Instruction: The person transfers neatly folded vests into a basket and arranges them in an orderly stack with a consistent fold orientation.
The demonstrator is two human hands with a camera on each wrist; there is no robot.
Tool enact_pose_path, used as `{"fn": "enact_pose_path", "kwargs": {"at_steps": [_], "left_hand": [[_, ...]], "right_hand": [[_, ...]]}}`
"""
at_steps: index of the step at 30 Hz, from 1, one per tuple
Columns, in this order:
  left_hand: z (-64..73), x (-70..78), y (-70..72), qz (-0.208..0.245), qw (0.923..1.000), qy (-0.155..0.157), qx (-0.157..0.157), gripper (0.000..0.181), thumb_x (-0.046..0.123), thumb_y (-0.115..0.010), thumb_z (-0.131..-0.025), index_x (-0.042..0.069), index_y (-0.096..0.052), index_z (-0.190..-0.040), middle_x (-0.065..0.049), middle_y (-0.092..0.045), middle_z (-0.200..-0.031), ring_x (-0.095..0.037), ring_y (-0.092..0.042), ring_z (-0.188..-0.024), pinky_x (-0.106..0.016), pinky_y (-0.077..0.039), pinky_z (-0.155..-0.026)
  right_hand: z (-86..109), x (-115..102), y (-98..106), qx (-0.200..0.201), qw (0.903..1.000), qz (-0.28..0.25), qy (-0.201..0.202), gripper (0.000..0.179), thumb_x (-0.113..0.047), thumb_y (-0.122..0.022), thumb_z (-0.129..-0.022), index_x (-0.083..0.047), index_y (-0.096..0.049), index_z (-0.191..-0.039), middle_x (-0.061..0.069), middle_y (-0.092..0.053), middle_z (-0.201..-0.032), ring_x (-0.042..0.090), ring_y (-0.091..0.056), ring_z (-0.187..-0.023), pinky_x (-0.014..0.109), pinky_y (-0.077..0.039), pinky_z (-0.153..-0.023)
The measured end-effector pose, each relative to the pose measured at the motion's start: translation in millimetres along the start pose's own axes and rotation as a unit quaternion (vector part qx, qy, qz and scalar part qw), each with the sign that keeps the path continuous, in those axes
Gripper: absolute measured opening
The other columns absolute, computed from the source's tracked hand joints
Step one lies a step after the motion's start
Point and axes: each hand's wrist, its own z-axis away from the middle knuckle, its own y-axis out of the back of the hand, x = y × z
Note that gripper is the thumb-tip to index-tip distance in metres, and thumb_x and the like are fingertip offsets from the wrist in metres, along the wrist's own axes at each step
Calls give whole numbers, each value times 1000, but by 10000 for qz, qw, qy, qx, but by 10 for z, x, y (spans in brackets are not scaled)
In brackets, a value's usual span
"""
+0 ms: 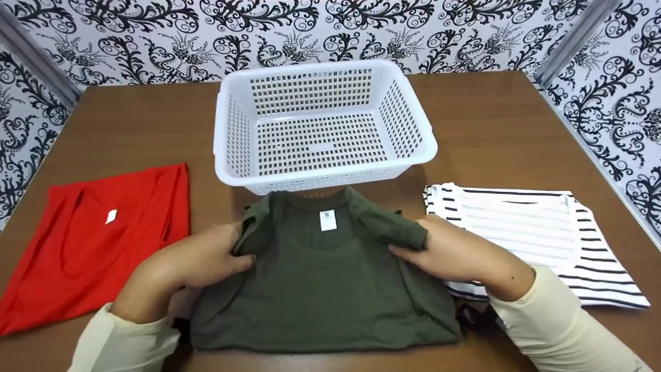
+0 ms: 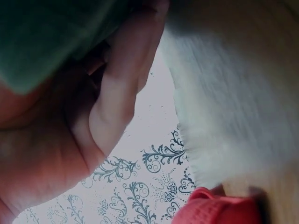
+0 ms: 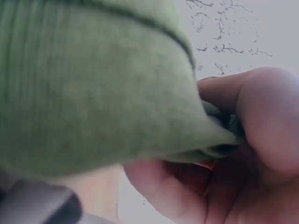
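Remotely, I see both hands on the green shirt [image 1: 330, 294], which lies in the middle of the tabletop [image 1: 490, 129], toward the front edge, with its neck pointing to the back edge. My view from the left hand [image 1: 206, 258] has it closed on the shirt's left shoulder, thumb on top and the other fingers mostly hidden by cloth. With the right hand [image 1: 444, 253] I have the opposite shoulder pinched, the thumb again above; the right wrist view shows the fabric bunched between thumb and fingers. A white label [image 1: 328, 220] shows inside the neck.

Just beyond the collar I have a white basket [image 1: 330, 173], set between the shirt and the back edge; whether cloth and basket touch, I cannot tell. Toward the front left corner I see a red shirt [image 1: 139, 206] spread flat, with a small white label of its own. Near the right edge I have a striped shirt [image 1: 521, 227], white with black lines, partly behind the right forearm. Patterned wallpaper [image 1: 289, 46] rises past the back edge.
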Motion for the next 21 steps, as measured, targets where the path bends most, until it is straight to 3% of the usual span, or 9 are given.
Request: {"fn": "enact_pose_path", "kwargs": {"at_steps": [6, 10, 15, 21], "left_hand": [[42, 9, -8, 183, 9998, -79, 86, 47, 13, -63, -93, 4, -51, -137, -10, -64, -121, -21, -61, -104, -47, -49, -97], [137, 0, -54, 328, 9993, -6, 199, 54, 14, -63, -94, 3, -45, -145, -12, -60, -133, -23, -59, -116, -51, -45, -105], [216, 27, -103, 639, 9969, 391, 240, 64, 16, -62, -96, 4, -35, -152, -14, -51, -146, -25, -52, -129, -53, -40, -110], [193, 58, -194, 660, 9946, 738, 318, 63, 23, -66, -94, 1, -41, -147, -19, -54, -143, -27, -55, -127, -53, -44, -108]], "right_hand": [[60, 83, -13, -21, 9960, -823, -353, 30, -30, -61, -100, -7, -67, -118, 3, -71, -95, 6, -66, -79, 26, -56, -73], [129, 132, -69, 9, 9890, -1274, -754, 43, -35, -60, -100, -6, -61, -131, 9, -71, -111, 13, -69, -93, 29, -56, -82], [163, 145, -184, 324, 9876, -1313, -793, 55, -39, -61, -99, -11, -50, -145, 9, -60, -139, 18, -61, -121, 36, -49, -100], [194, 145, -345, 558, 9869, -1254, -854, 62, -38, -65, -96, 2, -48, -140, 15, -63, -130, 19, -63, -113, 34, -51, -96]]}}
